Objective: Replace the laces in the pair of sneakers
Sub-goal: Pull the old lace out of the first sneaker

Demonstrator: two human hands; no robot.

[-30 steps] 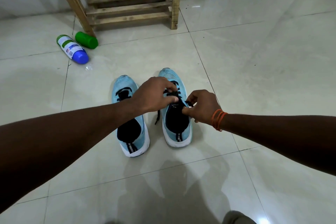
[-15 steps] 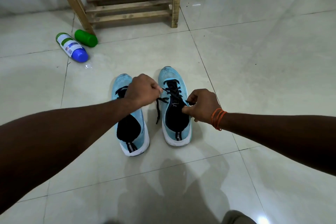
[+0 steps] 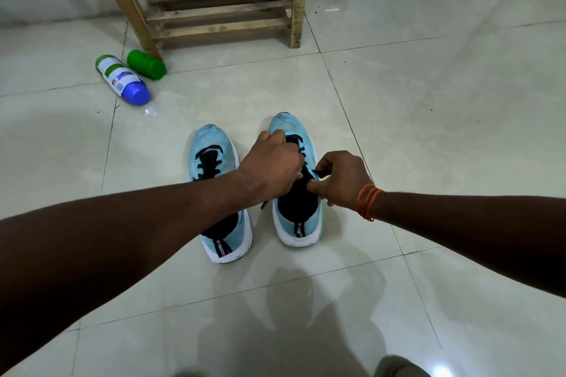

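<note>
Head view: a glossy cream tiled floor (image 3: pixel 428 101) runs to a white wall (image 3: pixel 46 0) at 12 o'clock. A bare wooden slatted frame (image 3: pixel 220 14) stands there. At 10 o'clock a labelled bottle with a blue cap (image 3: pixel 122 79) lies on its side, just beside a green plastic cylinder (image 3: pixel 146 64).

At centre, two sneakers stand side by side, toes towards 12 o'clock: the light-blue knit left sneaker (image 3: pixel 211 144) and the light-blue knit right sneaker (image 3: pixel 298 223).

The left hand (image 3: pixel 271 162) reaches in from 8 o'clock, fingers curled over the right sneaker's black lace (image 3: pixel 302 150), gripping it. The right hand (image 3: pixel 343 180), an orange thread bracelet (image 3: pixel 369 200) on its wrist, comes in from 3 o'clock and pinches that sneaker's opening edge.
</note>
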